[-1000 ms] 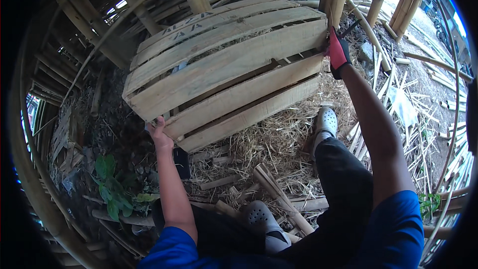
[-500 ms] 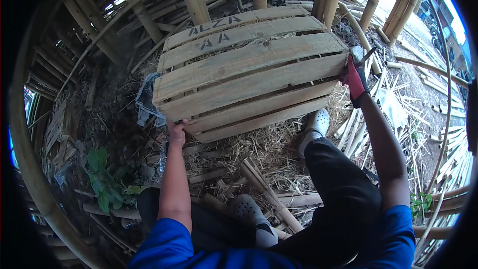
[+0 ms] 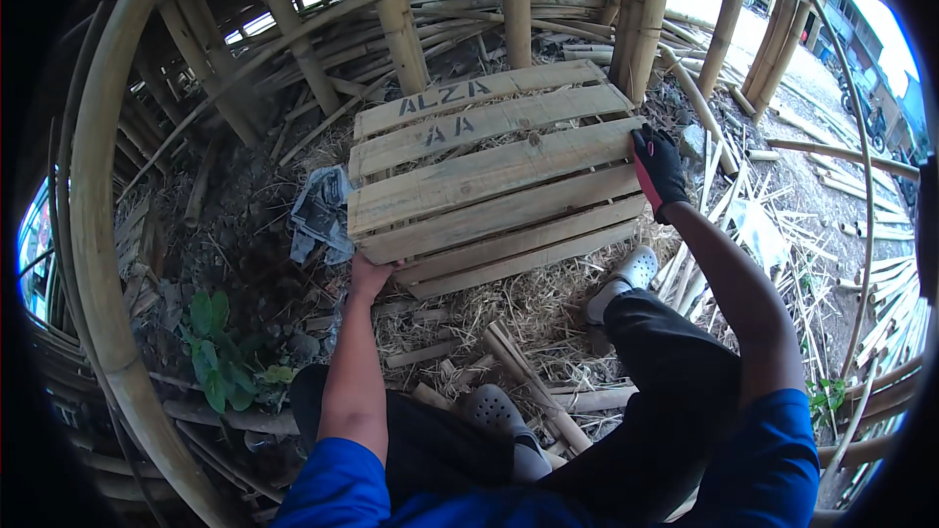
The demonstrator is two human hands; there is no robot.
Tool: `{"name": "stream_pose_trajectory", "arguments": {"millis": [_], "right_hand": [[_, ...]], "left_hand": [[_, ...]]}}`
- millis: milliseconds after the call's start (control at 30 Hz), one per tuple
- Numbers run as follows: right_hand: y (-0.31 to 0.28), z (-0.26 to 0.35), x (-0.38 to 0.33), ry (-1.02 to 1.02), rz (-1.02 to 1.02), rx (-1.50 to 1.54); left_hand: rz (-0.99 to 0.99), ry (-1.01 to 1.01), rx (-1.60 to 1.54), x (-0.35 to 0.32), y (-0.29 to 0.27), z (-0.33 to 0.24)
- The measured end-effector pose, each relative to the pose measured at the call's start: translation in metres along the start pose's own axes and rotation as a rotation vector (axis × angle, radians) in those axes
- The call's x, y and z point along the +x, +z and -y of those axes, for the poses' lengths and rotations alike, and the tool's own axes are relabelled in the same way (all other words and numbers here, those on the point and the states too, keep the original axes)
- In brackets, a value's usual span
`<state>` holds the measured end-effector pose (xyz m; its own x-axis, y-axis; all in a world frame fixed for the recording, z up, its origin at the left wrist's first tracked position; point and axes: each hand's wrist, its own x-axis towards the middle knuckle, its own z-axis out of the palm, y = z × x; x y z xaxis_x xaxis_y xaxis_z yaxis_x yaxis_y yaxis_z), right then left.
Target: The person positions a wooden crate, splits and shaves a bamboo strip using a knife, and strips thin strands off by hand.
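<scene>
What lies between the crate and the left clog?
Straw and wooden pieces lie between the crate and the left clog; the head view shows this.

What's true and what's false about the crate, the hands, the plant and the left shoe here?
1. The left hand touches the wooden crate. True.
2. The right hand is bare. False: it wears a dark glove with some pinkish red.
3. The crate is one solid sheet. False: gaps separate its boards.
4. A leafy plant is left of the left hand. True.
5. The left shoe has holes. True.
</scene>
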<state>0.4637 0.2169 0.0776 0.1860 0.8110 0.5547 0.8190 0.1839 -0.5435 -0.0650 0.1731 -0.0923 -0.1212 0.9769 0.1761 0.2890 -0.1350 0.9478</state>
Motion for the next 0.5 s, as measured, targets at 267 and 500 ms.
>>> {"name": "stream_pose_trajectory", "arguments": {"millis": [267,500], "right_hand": [[-0.013,-0.009,-0.014,0.047,0.063,0.052],[-0.033,-0.028,-0.035,0.03,0.102,-0.056]], "left_hand": [[0.13,-0.408,-0.366,0.008,-0.071,-0.007],[-0.023,-0.214,-0.355,0.005,0.0,-0.104]]}}
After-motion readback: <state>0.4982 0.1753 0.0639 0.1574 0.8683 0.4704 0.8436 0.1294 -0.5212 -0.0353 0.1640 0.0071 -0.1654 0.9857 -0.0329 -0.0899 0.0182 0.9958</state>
